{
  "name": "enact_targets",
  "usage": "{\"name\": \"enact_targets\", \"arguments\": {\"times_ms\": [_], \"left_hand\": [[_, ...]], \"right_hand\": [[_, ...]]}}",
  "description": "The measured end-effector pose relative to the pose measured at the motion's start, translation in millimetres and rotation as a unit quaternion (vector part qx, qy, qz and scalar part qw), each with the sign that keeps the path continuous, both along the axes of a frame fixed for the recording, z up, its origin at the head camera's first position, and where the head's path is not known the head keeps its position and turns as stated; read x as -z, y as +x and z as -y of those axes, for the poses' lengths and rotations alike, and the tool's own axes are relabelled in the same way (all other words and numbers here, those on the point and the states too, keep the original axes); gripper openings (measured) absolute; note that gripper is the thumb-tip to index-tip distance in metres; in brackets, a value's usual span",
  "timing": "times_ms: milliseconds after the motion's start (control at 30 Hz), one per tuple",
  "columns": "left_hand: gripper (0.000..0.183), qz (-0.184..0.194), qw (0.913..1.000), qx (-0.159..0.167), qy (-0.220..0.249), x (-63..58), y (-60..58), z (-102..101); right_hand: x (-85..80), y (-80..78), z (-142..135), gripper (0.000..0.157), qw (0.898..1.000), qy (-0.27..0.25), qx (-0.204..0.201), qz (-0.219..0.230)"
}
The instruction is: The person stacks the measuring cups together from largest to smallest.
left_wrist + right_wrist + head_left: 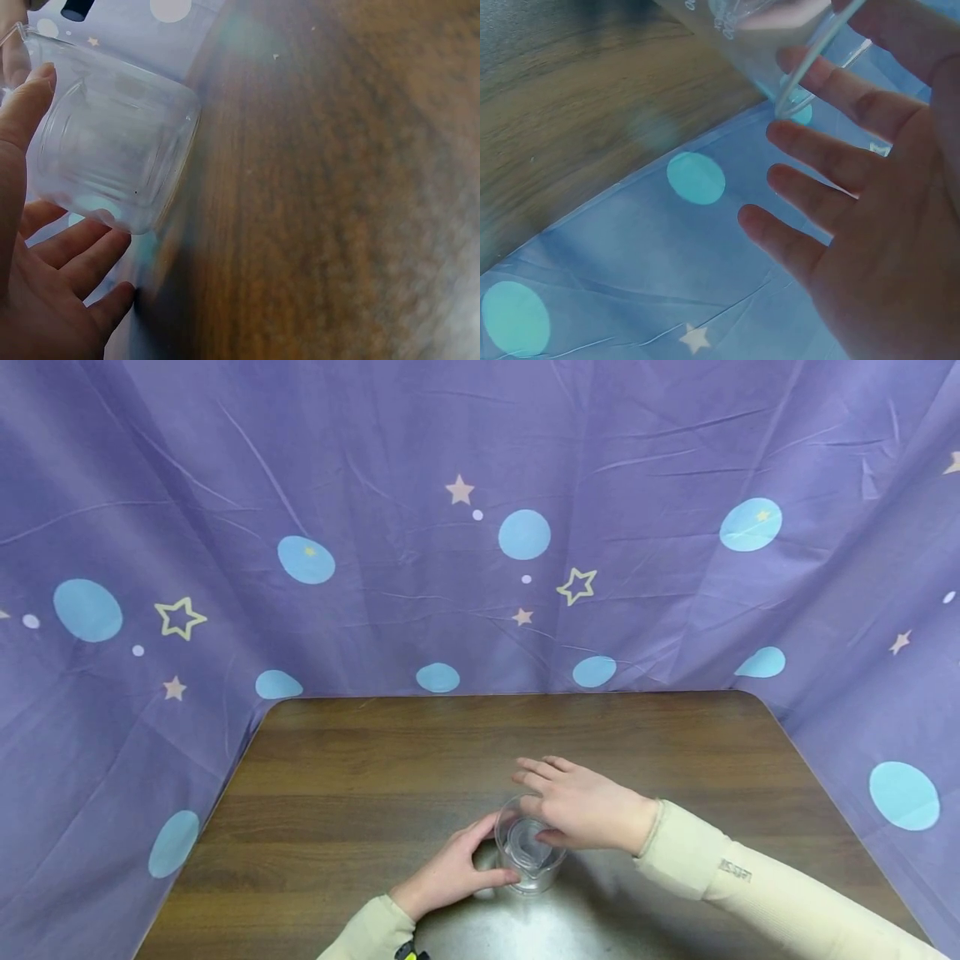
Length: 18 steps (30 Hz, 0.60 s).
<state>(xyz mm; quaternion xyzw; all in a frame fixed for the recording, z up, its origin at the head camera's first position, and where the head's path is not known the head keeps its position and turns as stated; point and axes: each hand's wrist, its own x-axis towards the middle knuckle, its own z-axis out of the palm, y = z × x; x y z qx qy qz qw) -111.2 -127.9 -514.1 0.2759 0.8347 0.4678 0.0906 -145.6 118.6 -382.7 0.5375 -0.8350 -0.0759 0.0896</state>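
A clear beaker (534, 883) stands upright on the brown table, with a smaller clear round vessel (528, 845) inside it. My left hand (459, 870) holds the beaker from the left, thumb on the near side and fingers on the far side. In the left wrist view the thumb and fingers lie along opposite sides of the beaker (112, 142). Above the rim is my right hand (581, 806), thumb and index finger dipping into the mouth, the other fingers stretched out beyond it. White markings show on the beaker wall (739, 30) in the right wrist view.
The wooden table (360, 777) has rounded far corners. Purple cloth (397, 552) with blue dots and stars hangs behind it and on both sides. Bright light reflects off the near part of the tabletop.
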Motion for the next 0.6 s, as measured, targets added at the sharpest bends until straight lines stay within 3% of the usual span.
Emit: {"name": "enact_targets", "arguments": {"times_ms": [367,600], "left_hand": [[0.078,-0.004,1.0000,0.007,0.002,2.0,-0.8,0],[0.077,-0.003,1.0000,0.005,0.000,0.9,-0.9,0]], "right_hand": [[2.1,-2.2,-18,0.035,0.999,-0.046,-0.009,-0.006],[1.7,-1.2,-28,0.039,0.998,-0.064,-0.006,-0.004]]}}
